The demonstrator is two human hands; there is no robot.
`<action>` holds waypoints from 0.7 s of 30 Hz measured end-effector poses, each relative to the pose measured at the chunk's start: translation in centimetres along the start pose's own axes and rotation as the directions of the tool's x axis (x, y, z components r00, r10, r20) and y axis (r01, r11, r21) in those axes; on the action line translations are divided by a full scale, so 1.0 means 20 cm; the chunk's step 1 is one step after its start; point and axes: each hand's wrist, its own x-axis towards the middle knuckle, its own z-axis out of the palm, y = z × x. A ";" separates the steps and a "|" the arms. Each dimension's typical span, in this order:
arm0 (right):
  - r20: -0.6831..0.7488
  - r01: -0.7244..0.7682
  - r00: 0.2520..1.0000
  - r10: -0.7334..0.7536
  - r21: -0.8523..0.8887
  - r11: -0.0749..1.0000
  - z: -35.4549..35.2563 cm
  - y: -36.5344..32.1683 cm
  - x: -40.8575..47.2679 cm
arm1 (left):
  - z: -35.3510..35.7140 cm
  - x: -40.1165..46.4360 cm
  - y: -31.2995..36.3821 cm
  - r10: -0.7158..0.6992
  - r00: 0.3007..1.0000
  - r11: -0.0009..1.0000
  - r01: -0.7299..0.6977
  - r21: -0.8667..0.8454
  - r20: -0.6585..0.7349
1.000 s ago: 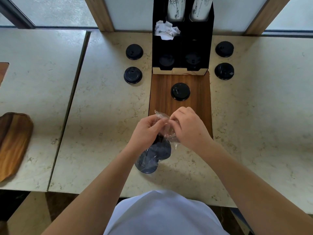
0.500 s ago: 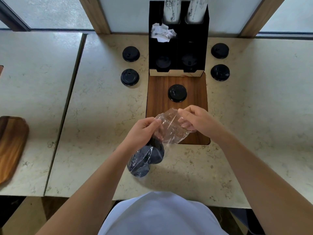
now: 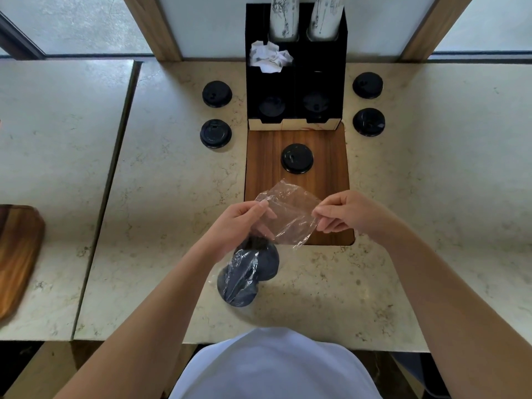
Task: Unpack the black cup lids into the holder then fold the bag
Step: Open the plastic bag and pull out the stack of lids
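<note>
A clear plastic bag (image 3: 289, 213) is stretched between my hands above the counter's front. My left hand (image 3: 240, 223) pinches its left edge and my right hand (image 3: 347, 214) pinches its right edge, so the mouth gapes. Black cup lids (image 3: 247, 273) hang bunched in the bag's lower end, below my left hand. The black holder (image 3: 296, 67) stands at the back, with a lid in each of its two front slots. One loose black lid (image 3: 297, 158) lies on the wooden board (image 3: 331, 168).
Two lids (image 3: 216, 93) (image 3: 215, 133) lie left of the holder and two more (image 3: 368, 85) (image 3: 369, 121) to its right. Crumpled white paper (image 3: 269, 57) and two paper cup stacks (image 3: 283, 17) sit in the holder. Another wooden board (image 3: 17, 254) lies at far left.
My hands have drawn apart, the right one moving rightward, pulling the bag's mouth from bunched to spread open. The lids stay in the bag's bottom.
</note>
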 end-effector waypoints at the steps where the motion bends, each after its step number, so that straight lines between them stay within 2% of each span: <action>1: -0.005 0.012 1.000 -0.012 0.018 1.000 -0.02 0.00 0.00 | 0.00 0.00 0.00 -0.008 1.000 1.000 0.008 -0.001 0.008; 4: -0.012 0.057 0.998 -0.058 -0.046 0.997 -0.07 -0.02 -0.01 | -0.01 0.00 0.02 -0.007 0.999 1.000 0.007 -0.012 0.031; 7: -0.053 0.101 0.991 -0.126 -0.343 0.934 -0.08 -0.04 -0.01 | -0.01 0.01 0.02 -0.007 1.000 1.000 0.006 0.026 0.023; 8: -0.136 0.125 0.970 -0.202 -0.435 0.892 -0.06 -0.05 0.00 | 0.00 0.02 0.02 -0.012 1.000 1.000 0.011 0.028 0.016; 10: -0.320 0.214 0.851 -0.417 -0.514 0.831 0.00 -0.08 0.00 | 0.00 0.03 0.01 -0.015 1.000 1.000 0.015 0.012 -0.003; 11: -0.338 0.283 0.799 -0.497 -0.518 0.807 0.04 -0.10 -0.01 | 0.01 0.04 0.01 -0.014 1.000 1.000 0.014 0.013 -0.011; 12: -0.296 0.336 0.791 -0.535 -0.521 0.785 0.09 -0.12 0.00 | 0.01 0.04 0.02 -0.012 1.000 1.000 0.013 0.021 -0.014; 15: -0.130 0.313 0.885 -0.447 -0.545 0.778 0.21 -0.12 0.02 | 0.02 0.06 0.03 -0.011 1.000 0.999 0.011 0.048 -0.002; 18: -0.101 0.229 0.938 -0.331 -0.535 0.813 0.24 -0.12 0.06 | 0.03 0.06 0.04 0.015 1.000 0.998 -0.015 0.055 0.002; 21: -0.046 0.218 0.960 -0.278 -0.503 0.837 0.24 -0.15 0.06 | 0.02 0.05 0.04 0.037 0.999 0.998 -0.036 0.050 -0.006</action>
